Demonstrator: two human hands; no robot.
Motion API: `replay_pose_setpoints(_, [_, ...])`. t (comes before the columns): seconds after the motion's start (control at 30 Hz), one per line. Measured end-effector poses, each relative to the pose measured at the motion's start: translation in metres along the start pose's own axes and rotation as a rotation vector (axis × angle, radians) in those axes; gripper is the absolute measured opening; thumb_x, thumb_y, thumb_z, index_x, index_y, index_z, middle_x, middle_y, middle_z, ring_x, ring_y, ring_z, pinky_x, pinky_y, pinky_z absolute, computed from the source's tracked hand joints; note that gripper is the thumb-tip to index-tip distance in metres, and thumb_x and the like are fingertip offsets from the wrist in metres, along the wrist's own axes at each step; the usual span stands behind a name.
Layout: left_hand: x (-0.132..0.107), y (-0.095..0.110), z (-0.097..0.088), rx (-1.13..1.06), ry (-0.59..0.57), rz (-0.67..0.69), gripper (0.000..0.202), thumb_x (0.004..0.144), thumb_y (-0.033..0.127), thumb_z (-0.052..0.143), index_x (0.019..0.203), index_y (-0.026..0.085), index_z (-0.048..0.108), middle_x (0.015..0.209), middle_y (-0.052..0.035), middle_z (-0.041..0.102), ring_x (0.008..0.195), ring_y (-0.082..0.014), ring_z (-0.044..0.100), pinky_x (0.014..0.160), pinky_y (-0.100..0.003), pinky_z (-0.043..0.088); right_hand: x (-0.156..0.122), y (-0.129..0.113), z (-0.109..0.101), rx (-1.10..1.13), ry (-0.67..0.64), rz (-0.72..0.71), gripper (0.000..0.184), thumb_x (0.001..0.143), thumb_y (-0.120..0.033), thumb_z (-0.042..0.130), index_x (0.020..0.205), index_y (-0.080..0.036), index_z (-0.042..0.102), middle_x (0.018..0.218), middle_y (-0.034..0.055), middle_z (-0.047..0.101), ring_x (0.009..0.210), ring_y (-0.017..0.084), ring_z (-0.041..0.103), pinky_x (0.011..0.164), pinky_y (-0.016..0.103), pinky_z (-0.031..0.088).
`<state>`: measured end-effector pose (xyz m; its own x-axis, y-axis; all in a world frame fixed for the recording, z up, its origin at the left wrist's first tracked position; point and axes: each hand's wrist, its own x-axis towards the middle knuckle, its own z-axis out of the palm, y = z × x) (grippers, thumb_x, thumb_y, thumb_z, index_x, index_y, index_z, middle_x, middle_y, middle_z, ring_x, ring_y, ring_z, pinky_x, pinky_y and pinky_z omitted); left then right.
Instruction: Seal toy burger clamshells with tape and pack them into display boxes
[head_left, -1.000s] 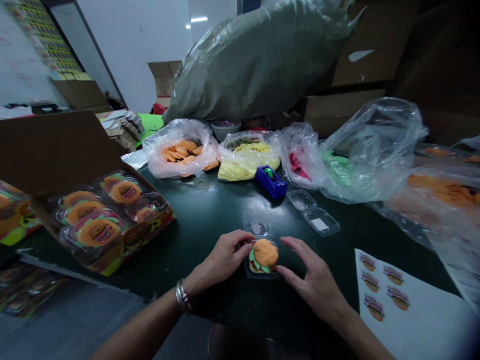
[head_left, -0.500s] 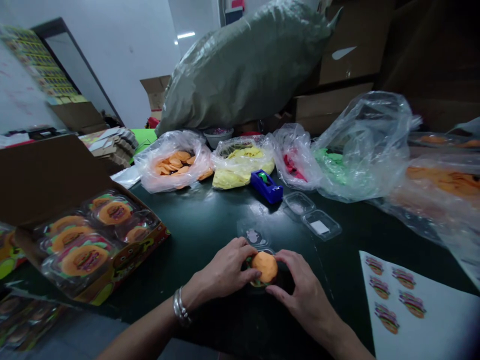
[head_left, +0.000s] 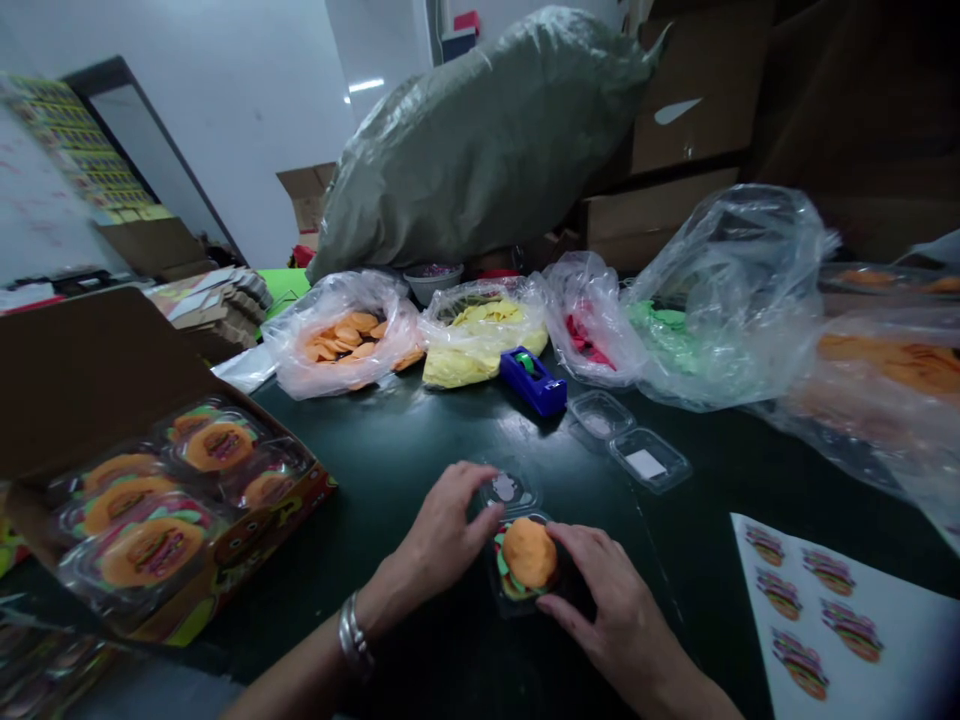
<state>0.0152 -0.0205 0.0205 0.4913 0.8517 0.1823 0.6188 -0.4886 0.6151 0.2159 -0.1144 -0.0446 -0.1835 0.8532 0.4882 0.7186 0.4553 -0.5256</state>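
Observation:
A toy hamburger (head_left: 529, 553) with an orange bun and green and red layers sits in the base of a small clear plastic box (head_left: 517, 606). The box's hinged lid (head_left: 508, 488) lies open on the far side, with a pale sticker-like patch on it. My right hand (head_left: 611, 600) grips the box's right side, thumb and index finger curved round the burger. Fingers apart and holding nothing, my left hand (head_left: 446, 525) hovers by the lid's left edge; whether it touches the lid I cannot tell.
A carton (head_left: 247, 560) of boxed toy burgers stands left. Behind are bags of orange (head_left: 345, 340), yellow (head_left: 480, 340), red (head_left: 589, 335) and green pieces (head_left: 664, 325). A blue tape dispenser (head_left: 534, 382), another open clear box (head_left: 651, 462) and a burger sticker sheet (head_left: 847, 640) lie right.
My left hand has let go of the burger's left side and moved up and left toward the lid. My right hand stays at the right side. The view has shifted slightly.

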Motion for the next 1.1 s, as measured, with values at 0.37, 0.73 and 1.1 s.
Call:
replay_pose_setpoints(0.37, [0.063,-0.037,0.000,-0.051,-0.233,-0.136,0.021,0.081,0.018,0.051,0.095,0.013,0.065,0.080,-0.0032,0.069,0.067,-0.0152,0.061,0.061,-0.025,0.048,-0.008,0.008,0.007,0.176,-0.036,0.242,0.091,0.065,-0.011,0.076,0.141,-0.023,0.028,0.134,0.0143,0.054,0.120,0.030,0.055,0.102,0.051,0.046])
replay_pose_setpoints(0.73, [-0.032,0.020,0.000,0.020,-0.371,0.438,0.066,0.079,0.020,0.064,0.140,0.021,0.038,0.149,-0.0112,0.039,0.141,-0.0281,0.028,0.115,-0.049,0.026,0.001,0.001,0.000,0.236,-0.012,0.285,0.087,0.065,-0.014,0.076,0.141,-0.019,0.034,0.136,0.0153,0.049,0.126,0.030,0.048,0.107,0.050,0.039])
replay_pose_setpoints(1.1, [-0.026,0.006,0.015,-0.090,-0.230,0.255,0.050,0.082,0.025,0.067,0.129,0.022,0.050,0.136,-0.0105,0.053,0.127,-0.0232,0.047,0.108,-0.042,0.037,0.034,0.012,-0.028,0.255,-0.284,0.218,0.069,0.059,-0.023,0.083,0.124,-0.020,0.059,0.123,0.0109,0.063,0.116,0.030,0.055,0.104,0.049,0.040])
